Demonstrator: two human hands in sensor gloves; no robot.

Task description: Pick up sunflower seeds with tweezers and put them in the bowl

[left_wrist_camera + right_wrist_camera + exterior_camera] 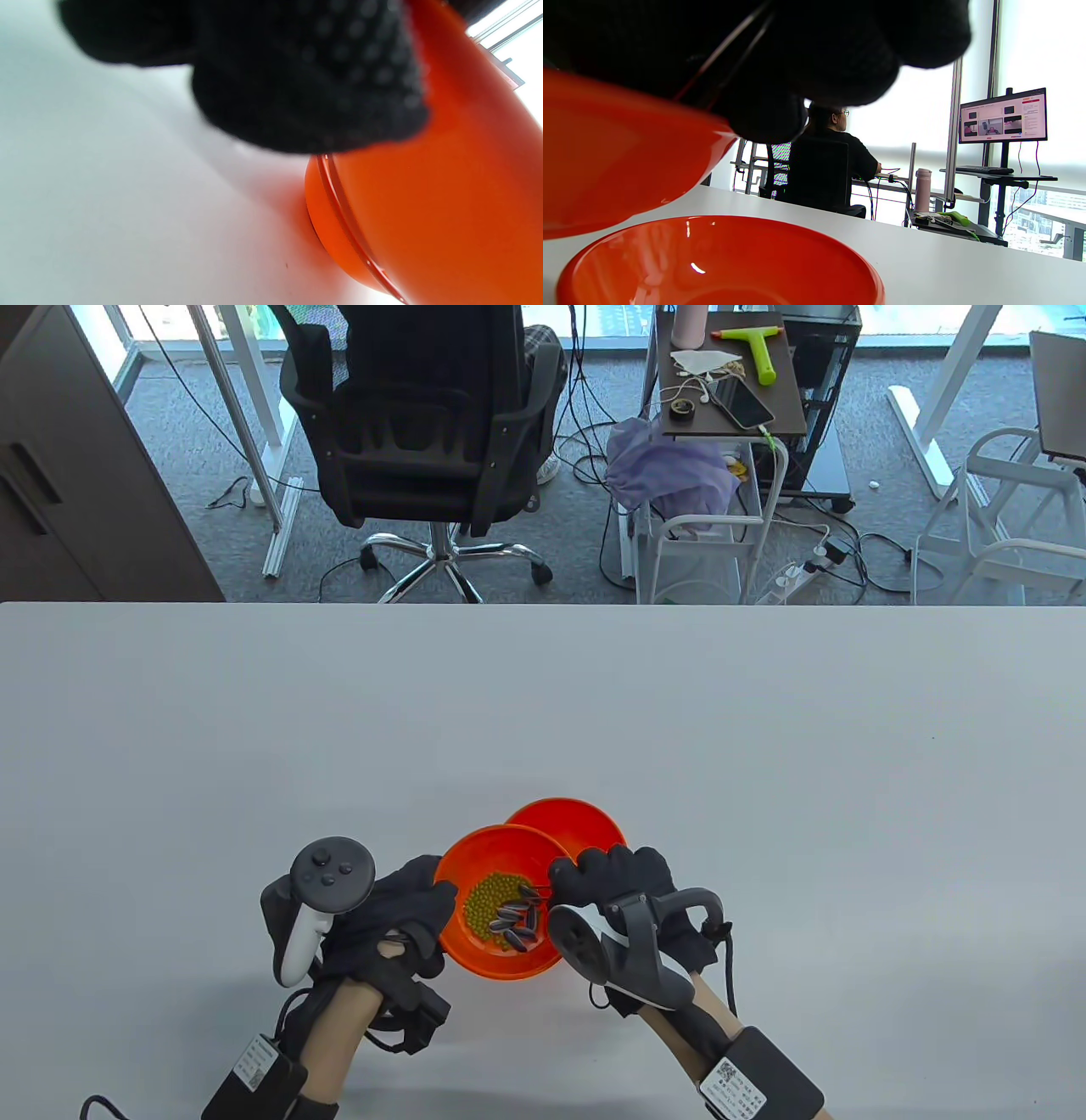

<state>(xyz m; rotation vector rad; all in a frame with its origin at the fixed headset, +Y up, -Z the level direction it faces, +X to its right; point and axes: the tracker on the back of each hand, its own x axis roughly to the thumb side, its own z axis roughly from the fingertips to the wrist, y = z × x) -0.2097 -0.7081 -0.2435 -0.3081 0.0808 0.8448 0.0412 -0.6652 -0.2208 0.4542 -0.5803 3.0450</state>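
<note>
White table [764,780] is carrying two orange bowls. Left hand [399,925] is gripping and tilting the near bowl [475,950], which is holding the seeds [516,923] beside green peas [485,909]. Just right of that bowl, the right hand [607,882] is pinching thin tweezers [729,46]. Tilting further is risking spillage, and slick seeds could be slipping before reaching the far bowl [585,827].

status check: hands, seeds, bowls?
Left hand holds tilted near bowl by its rim. Right hand holds tweezers at the sunflower seeds beside green beans. Far bowl looks empty.
</note>
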